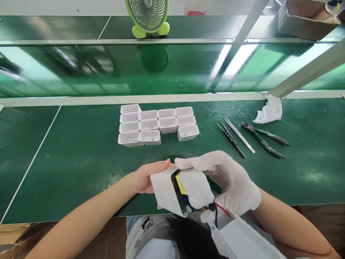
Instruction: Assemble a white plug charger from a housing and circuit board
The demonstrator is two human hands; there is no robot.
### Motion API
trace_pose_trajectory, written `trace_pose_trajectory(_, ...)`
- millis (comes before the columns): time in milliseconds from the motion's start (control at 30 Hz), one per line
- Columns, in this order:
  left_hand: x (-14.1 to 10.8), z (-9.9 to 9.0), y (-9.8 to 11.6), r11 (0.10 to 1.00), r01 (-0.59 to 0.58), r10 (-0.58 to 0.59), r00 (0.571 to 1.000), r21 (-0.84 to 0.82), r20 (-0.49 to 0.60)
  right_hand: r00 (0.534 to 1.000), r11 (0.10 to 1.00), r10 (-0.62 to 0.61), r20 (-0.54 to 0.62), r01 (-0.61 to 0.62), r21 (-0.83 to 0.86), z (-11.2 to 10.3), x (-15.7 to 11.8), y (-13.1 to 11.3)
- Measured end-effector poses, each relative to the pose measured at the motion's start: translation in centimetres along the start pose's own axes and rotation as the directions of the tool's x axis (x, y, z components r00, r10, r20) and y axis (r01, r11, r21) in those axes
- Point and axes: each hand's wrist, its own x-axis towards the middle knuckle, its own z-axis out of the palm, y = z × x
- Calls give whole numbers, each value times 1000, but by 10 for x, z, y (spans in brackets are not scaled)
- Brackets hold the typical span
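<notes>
My bare left hand (147, 177) is wrapped round a white plastic housing (166, 190) near the table's front edge. Inside the housing's open end show a black rim, a yellow piece and small electronic parts. A white piece (196, 189) sticks out of that end, and my right hand (233, 181), in a white glove, grips it with thumb and fingers. Red and black wires (223, 209) run from the parts to a second white casing (242, 237), which hangs below my right hand at the lower right.
Several small white bins (150, 137) stand in rows at the table's middle. To their right lie tweezers (231, 139), a metal strip (239, 135), pliers (265, 139) and a crumpled white cloth (270, 110). A green fan (147, 16) and a cardboard box (306, 21) sit on the shelf.
</notes>
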Motion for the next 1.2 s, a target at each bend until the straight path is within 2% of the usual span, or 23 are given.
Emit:
trace_pose_trajectory(333, 4, 3, 3, 1000, 29, -28, 996, -2, 82, 998, 998, -60, -32, 60, 5, 6, 0, 1)
trace_pose_trajectory(467, 2, 2, 3, 999, 46, -47, 997, 17, 65, 997, 998, -68, -21, 68, 8, 3, -2, 3)
trace_pose_trajectory(633, 2, -2, 2, 998, 58, -58, 997, 17, 53, 999, 996, -3, 34, 6, -86, -4, -4, 2)
trace_pose_trajectory(833, 3, -3, 2, 999, 50, -50, 998, 4, 41, 1000, 1000, -8, 19, 8, 3, -1, -4, 3)
trace_pose_trajectory(1200, 3, 0, 4, 999, 35, -35, 998, -7, 46, 1000, 1000, -10, -26, 10, 1, 5, -4, 3)
